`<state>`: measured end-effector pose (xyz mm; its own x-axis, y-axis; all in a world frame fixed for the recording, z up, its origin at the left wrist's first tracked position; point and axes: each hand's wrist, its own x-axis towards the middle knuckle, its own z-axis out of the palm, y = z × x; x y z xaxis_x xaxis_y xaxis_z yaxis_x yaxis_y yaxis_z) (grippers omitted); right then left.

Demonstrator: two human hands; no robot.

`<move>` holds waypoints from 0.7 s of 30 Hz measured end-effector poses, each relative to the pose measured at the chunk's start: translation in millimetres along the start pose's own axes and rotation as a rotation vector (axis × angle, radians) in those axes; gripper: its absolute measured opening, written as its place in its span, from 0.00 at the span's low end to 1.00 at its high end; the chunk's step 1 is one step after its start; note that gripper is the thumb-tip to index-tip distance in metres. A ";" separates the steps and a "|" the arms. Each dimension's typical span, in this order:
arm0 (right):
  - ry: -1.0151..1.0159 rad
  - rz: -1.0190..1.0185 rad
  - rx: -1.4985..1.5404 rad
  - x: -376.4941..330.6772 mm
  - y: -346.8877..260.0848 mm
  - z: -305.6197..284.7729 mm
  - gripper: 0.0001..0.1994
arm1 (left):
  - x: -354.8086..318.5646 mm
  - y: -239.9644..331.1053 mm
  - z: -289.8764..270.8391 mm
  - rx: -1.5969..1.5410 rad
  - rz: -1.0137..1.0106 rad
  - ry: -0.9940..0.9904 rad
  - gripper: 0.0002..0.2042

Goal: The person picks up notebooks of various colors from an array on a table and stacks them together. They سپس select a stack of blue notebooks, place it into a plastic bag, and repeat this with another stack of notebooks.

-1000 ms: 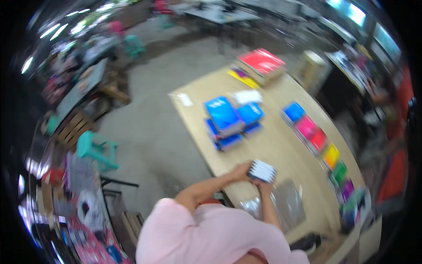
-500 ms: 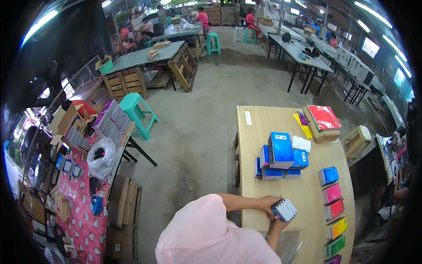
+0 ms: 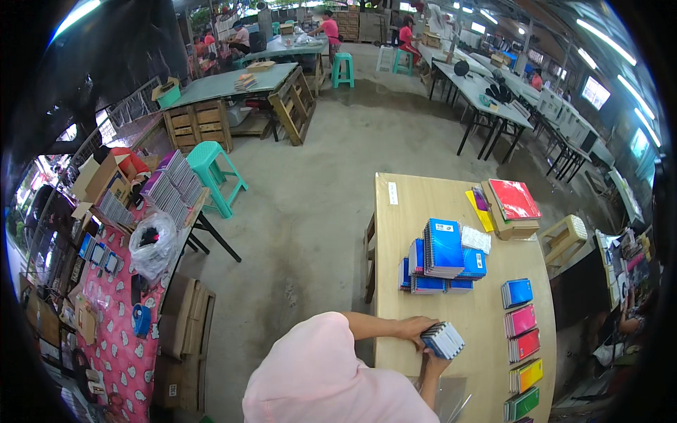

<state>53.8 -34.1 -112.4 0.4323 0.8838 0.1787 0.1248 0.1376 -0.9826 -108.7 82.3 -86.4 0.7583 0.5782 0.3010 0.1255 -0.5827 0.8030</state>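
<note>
Between my two hands is a small stack of spiral notebooks (image 3: 446, 341), its pale edges and dark bindings facing up and some blue showing at the side. My left hand (image 3: 415, 328) grips the stack's far left side. On the near side, my right hand (image 3: 435, 365) closes around its lower part. The stack is over the light wooden table (image 3: 395, 240); whether it touches the top I cannot tell. Just beyond stands a pile of blue spiral notebooks (image 3: 444, 243). Clear plastic sheeting (image 3: 453, 398) lies beside my right forearm.
Along the table's right side runs a row of notebook stacks: blue (image 3: 517, 292), pink (image 3: 522, 321), red (image 3: 525, 345), yellow (image 3: 527, 375), green (image 3: 522, 403). A red package (image 3: 515, 199) rests on a carton at the back. Leftward stand a green stool (image 3: 215, 176) and a pink-covered table (image 3: 120, 345).
The view has shifted slightly, so the table sits farther left. Both hands keep hold of the notebook stack, which has turned a little and shows more of its blue side.
</note>
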 end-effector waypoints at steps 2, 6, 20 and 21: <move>-0.035 -0.055 -0.030 -0.9 -4.0 2.0 0.38 | 0.5 2.5 0.9 0.029 0.148 0.114 0.53; -0.023 0.151 0.003 9.2 -20.7 -4.3 0.39 | 8.2 12.9 -6.8 0.033 -0.064 -0.021 0.49; -0.075 -0.126 -0.280 43.0 -16.7 -1.0 0.36 | 24.1 4.6 -13.8 0.175 0.063 0.194 0.44; -0.089 -0.145 -0.254 42.7 -13.6 -0.7 0.36 | 22.1 0.2 -10.7 0.186 0.131 0.266 0.44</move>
<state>71.2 1.5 -91.5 0.3154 0.9003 0.2999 0.4032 0.1589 -0.9012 -98.8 101.0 -74.1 0.5853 0.6058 0.5389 0.1706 -0.7418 0.6486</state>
